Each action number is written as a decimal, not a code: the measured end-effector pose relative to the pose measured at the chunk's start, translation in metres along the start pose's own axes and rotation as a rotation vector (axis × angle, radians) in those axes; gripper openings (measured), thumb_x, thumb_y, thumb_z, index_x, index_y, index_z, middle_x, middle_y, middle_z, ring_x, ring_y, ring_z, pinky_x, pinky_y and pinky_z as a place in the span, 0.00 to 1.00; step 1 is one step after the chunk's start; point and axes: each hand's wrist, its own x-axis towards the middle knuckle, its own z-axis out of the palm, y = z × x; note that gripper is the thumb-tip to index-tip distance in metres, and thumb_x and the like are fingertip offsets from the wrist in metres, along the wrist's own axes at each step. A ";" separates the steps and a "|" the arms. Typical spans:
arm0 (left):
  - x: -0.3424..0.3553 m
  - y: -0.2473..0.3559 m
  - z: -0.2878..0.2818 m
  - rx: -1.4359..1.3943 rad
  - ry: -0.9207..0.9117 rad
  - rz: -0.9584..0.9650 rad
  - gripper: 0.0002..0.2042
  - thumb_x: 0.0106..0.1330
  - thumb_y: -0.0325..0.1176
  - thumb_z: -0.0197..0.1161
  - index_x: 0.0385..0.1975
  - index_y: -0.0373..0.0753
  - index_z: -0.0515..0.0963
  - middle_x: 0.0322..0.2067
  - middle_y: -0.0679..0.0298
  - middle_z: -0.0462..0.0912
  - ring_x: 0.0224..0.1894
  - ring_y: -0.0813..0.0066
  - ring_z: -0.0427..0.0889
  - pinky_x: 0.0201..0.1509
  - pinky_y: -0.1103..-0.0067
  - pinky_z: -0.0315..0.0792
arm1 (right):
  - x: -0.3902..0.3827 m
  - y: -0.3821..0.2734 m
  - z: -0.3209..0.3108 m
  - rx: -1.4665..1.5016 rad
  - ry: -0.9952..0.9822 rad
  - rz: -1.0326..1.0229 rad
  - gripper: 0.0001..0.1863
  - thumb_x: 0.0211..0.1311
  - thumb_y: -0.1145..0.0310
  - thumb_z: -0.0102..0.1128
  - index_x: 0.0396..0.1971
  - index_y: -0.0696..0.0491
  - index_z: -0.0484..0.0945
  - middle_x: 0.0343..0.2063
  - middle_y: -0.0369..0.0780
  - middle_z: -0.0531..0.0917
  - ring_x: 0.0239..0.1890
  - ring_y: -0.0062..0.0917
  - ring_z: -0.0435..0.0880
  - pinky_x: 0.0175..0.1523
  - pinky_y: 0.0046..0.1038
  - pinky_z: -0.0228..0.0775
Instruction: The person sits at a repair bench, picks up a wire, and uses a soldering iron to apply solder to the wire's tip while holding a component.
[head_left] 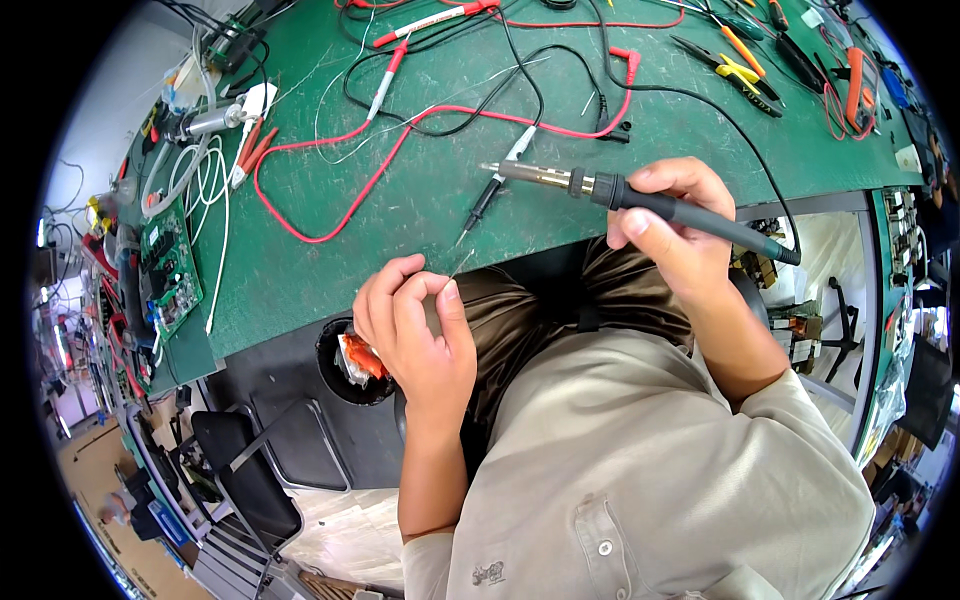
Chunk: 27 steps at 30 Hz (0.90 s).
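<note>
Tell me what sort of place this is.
Probably an electronics workshop: a soldering iron is held over a green workbench, a red test probe lies on it, and a green circuit board shows at left.

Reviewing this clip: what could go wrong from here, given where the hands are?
1. If the black-handled soldering iron in the right hand is hot, its bare metal tip might burn the left hand, which pinches a thin wire-like strand nearby.
2. The tip appears over a black pen-shaped probe on the green tabletop; a hot touch could scorch it.
3. The iron's black cord passes beside a red angled plug, so it may snag and jerk the tip.
</note>
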 end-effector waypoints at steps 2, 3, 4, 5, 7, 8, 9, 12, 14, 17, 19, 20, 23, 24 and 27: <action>0.000 0.000 0.004 0.037 0.017 0.004 0.04 0.69 0.30 0.64 0.37 0.38 0.79 0.48 0.58 0.82 0.54 0.58 0.75 0.61 0.65 0.65 | -0.005 -0.002 0.002 0.000 -0.002 0.035 0.15 0.59 0.83 0.71 0.44 0.61 0.78 0.33 0.41 0.85 0.31 0.21 0.87 0.36 0.22 0.80; 0.000 -0.001 0.005 0.051 0.021 -0.001 0.04 0.69 0.30 0.64 0.37 0.39 0.79 0.48 0.58 0.82 0.54 0.58 0.74 0.61 0.65 0.64 | -0.007 -0.003 0.004 -0.005 -0.009 0.041 0.14 0.59 0.82 0.71 0.44 0.61 0.77 0.33 0.42 0.85 0.31 0.20 0.87 0.35 0.22 0.80; 0.001 0.000 0.006 0.065 0.023 -0.003 0.04 0.68 0.31 0.64 0.37 0.39 0.79 0.48 0.59 0.82 0.54 0.58 0.74 0.61 0.65 0.64 | -0.009 -0.004 0.005 -0.010 -0.013 0.046 0.14 0.59 0.82 0.71 0.43 0.61 0.77 0.33 0.42 0.85 0.31 0.20 0.87 0.35 0.22 0.80; 0.001 0.000 0.007 0.064 0.030 -0.006 0.04 0.68 0.31 0.64 0.37 0.39 0.79 0.47 0.59 0.82 0.54 0.58 0.74 0.61 0.65 0.64 | -0.010 -0.005 0.007 -0.019 -0.013 0.056 0.13 0.60 0.81 0.71 0.42 0.62 0.77 0.33 0.41 0.86 0.30 0.18 0.86 0.34 0.21 0.80; 0.001 0.001 0.008 0.062 0.042 -0.010 0.04 0.68 0.31 0.65 0.37 0.39 0.80 0.47 0.59 0.81 0.54 0.58 0.75 0.61 0.65 0.64 | -0.014 -0.005 0.010 -0.032 -0.011 0.066 0.13 0.60 0.80 0.72 0.42 0.61 0.77 0.34 0.41 0.86 0.32 0.18 0.86 0.36 0.21 0.80; 0.001 0.001 0.008 0.063 0.038 -0.018 0.04 0.68 0.31 0.65 0.37 0.39 0.80 0.47 0.60 0.82 0.54 0.58 0.75 0.61 0.65 0.64 | -0.015 -0.005 0.011 -0.040 -0.009 0.071 0.13 0.60 0.80 0.72 0.41 0.61 0.77 0.34 0.41 0.86 0.33 0.17 0.86 0.36 0.21 0.79; 0.001 0.002 0.008 0.063 0.034 -0.026 0.04 0.67 0.31 0.65 0.37 0.39 0.80 0.47 0.60 0.82 0.54 0.59 0.75 0.61 0.65 0.64 | -0.016 -0.003 0.011 -0.097 0.008 0.046 0.13 0.59 0.78 0.73 0.41 0.60 0.78 0.34 0.40 0.86 0.35 0.17 0.86 0.38 0.20 0.79; 0.003 0.003 0.007 0.053 0.032 -0.039 0.03 0.66 0.30 0.65 0.36 0.39 0.80 0.46 0.60 0.82 0.53 0.59 0.75 0.61 0.65 0.65 | -0.015 0.000 0.011 -0.127 0.000 0.029 0.13 0.58 0.77 0.74 0.40 0.59 0.79 0.35 0.40 0.86 0.36 0.17 0.86 0.40 0.20 0.78; 0.004 0.004 0.007 0.053 0.031 -0.039 0.03 0.66 0.30 0.65 0.35 0.39 0.80 0.46 0.60 0.82 0.53 0.60 0.76 0.60 0.66 0.65 | -0.015 0.000 0.010 -0.159 -0.016 0.031 0.13 0.58 0.77 0.75 0.40 0.59 0.79 0.35 0.40 0.86 0.35 0.17 0.86 0.40 0.20 0.78; 0.006 0.003 0.005 0.032 0.032 -0.033 0.03 0.66 0.29 0.65 0.35 0.39 0.80 0.45 0.59 0.82 0.51 0.60 0.77 0.59 0.67 0.66 | -0.013 0.002 0.009 -0.161 -0.016 0.006 0.13 0.58 0.78 0.74 0.41 0.59 0.79 0.35 0.39 0.86 0.35 0.17 0.85 0.39 0.20 0.77; 0.006 0.001 0.004 -0.029 0.042 -0.037 0.03 0.66 0.29 0.66 0.35 0.39 0.80 0.45 0.59 0.82 0.50 0.60 0.77 0.58 0.67 0.66 | -0.012 0.004 0.010 -0.122 0.006 -0.011 0.13 0.58 0.79 0.73 0.41 0.59 0.79 0.34 0.39 0.86 0.34 0.16 0.85 0.38 0.20 0.76; 0.007 0.000 0.003 -0.035 0.034 -0.066 0.03 0.66 0.29 0.66 0.35 0.39 0.80 0.44 0.59 0.82 0.49 0.60 0.77 0.58 0.68 0.66 | -0.012 0.004 0.012 -0.090 0.024 -0.014 0.13 0.58 0.80 0.73 0.41 0.59 0.79 0.34 0.39 0.85 0.33 0.16 0.84 0.38 0.19 0.76; 0.008 -0.003 0.002 -0.042 0.024 -0.117 0.03 0.64 0.29 0.66 0.34 0.39 0.80 0.45 0.60 0.81 0.48 0.60 0.76 0.57 0.67 0.66 | -0.010 0.004 0.012 -0.056 0.034 -0.003 0.14 0.58 0.81 0.72 0.42 0.60 0.78 0.33 0.38 0.85 0.32 0.13 0.82 0.35 0.18 0.72; 0.008 -0.004 0.003 -0.035 0.028 -0.106 0.04 0.63 0.28 0.67 0.34 0.39 0.79 0.45 0.61 0.81 0.49 0.59 0.76 0.57 0.66 0.65 | -0.009 0.003 0.011 -0.055 0.028 0.005 0.14 0.58 0.82 0.71 0.42 0.60 0.78 0.32 0.38 0.84 0.31 0.12 0.81 0.34 0.17 0.71; 0.010 -0.004 0.004 -0.013 0.031 -0.078 0.04 0.62 0.28 0.68 0.34 0.40 0.79 0.45 0.63 0.80 0.49 0.59 0.75 0.57 0.65 0.64 | -0.007 0.002 0.013 -0.054 0.005 0.030 0.14 0.58 0.82 0.71 0.42 0.60 0.77 0.32 0.38 0.84 0.28 0.10 0.77 0.30 0.16 0.64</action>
